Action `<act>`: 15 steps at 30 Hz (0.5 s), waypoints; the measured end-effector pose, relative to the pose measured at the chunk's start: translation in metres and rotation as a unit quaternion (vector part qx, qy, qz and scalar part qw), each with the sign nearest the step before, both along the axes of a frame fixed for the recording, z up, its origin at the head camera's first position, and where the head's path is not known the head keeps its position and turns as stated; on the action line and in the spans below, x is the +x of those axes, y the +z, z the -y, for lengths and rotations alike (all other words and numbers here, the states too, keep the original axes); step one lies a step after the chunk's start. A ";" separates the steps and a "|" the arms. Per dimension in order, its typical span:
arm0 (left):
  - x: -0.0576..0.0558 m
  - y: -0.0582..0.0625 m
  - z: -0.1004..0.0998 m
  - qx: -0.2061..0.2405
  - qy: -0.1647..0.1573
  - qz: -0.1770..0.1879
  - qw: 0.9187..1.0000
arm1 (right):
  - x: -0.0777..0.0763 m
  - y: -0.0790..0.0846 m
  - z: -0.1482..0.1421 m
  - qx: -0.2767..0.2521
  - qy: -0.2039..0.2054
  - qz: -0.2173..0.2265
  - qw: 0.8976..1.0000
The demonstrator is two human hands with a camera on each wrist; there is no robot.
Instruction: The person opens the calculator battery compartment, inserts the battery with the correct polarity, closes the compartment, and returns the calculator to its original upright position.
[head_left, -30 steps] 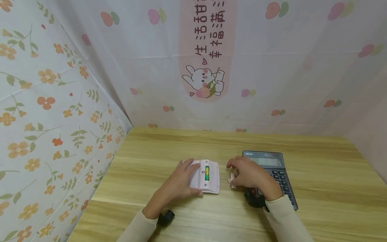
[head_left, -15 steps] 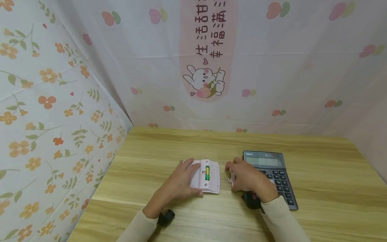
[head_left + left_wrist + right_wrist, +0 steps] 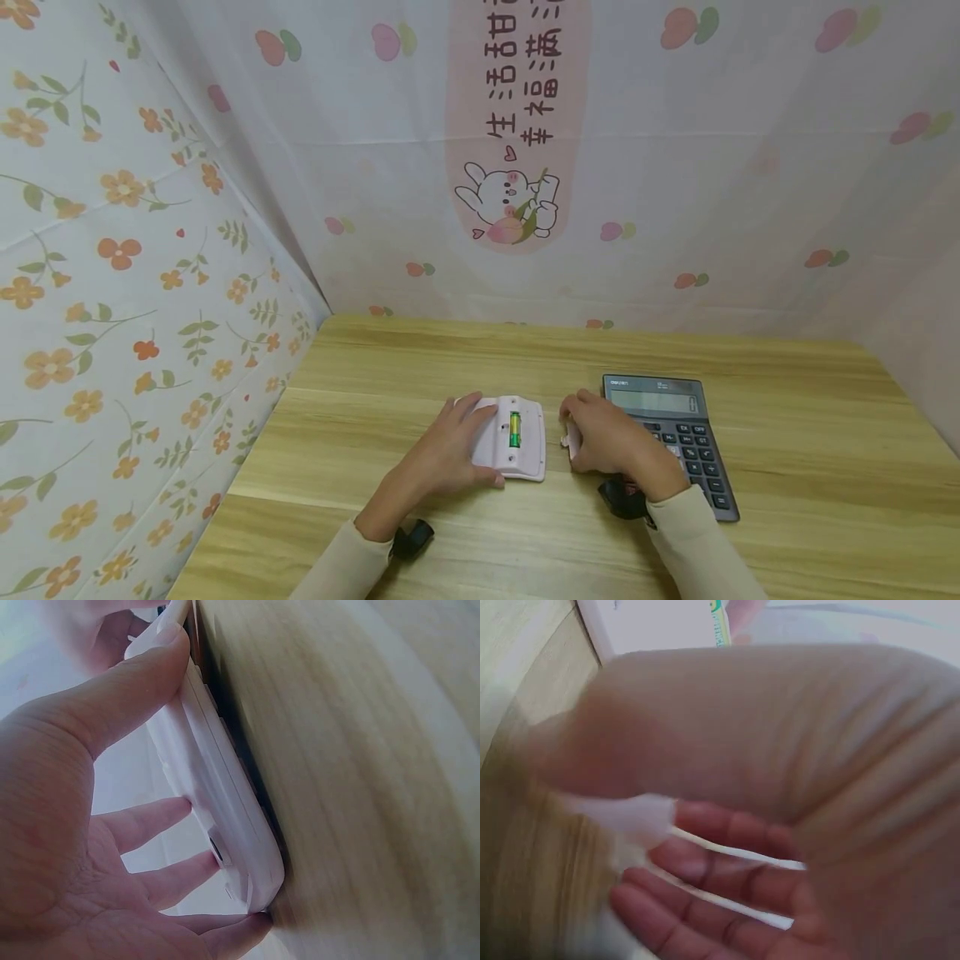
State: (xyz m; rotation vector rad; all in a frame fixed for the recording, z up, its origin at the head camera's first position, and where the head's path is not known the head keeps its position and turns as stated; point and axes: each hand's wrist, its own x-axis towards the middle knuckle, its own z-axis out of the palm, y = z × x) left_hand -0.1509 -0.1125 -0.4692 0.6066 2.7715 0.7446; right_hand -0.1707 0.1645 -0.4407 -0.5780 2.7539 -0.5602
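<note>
A white plastic device [image 3: 531, 454] lies on the table with an uncovered battery slot facing up. In the slot sits a green and yellow battery [image 3: 514, 429]. My left hand [image 3: 450, 450] holds the device by its left part, the thumb along the near edge and the fingers across the top; the left wrist view shows the thumb and fingertips on the casing [image 3: 217, 802]. To the right of the device, my right hand [image 3: 609, 435] pinches a small white battery cover [image 3: 574, 440], partly hidden by the fingers. That cover looks blurred in the right wrist view.
A dark grey calculator [image 3: 708, 454] lies face up just right of my right hand, partly behind the hand and wrist. Patterned cloth hangs behind the wood-grain table [image 3: 420, 358] and at its left side.
My right hand has closed its fingers on the battery cover, which now stands tilted up and slightly further left. The left hand and the device have stayed in place.
</note>
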 end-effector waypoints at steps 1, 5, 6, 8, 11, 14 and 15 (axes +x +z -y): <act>0.000 0.000 0.000 -0.001 0.000 -0.001 1.000 | -0.001 -0.001 0.000 -0.010 -0.002 0.001 1.000; -0.001 -0.001 -0.001 -0.001 -0.002 0.000 1.000 | -0.006 -0.005 -0.003 -0.047 -0.008 -0.005 0.999; -0.001 -0.001 -0.001 -0.001 -0.002 0.000 1.000 | -0.007 -0.006 -0.004 -0.055 -0.008 -0.007 0.998; -0.001 -0.001 -0.001 -0.001 -0.002 0.000 1.000 | -0.009 -0.007 -0.005 -0.070 -0.007 -0.014 0.997; 0.000 0.000 -0.001 -0.001 -0.002 0.000 1.000 | -0.012 -0.008 -0.007 -0.094 -0.004 -0.025 0.995; 0.000 0.000 0.000 0.000 -0.002 0.001 1.000 | -0.013 -0.011 -0.008 -0.121 -0.002 -0.036 0.992; 0.000 0.000 0.000 0.001 -0.003 0.001 1.000 | -0.013 -0.012 -0.009 -0.133 0.001 -0.038 0.990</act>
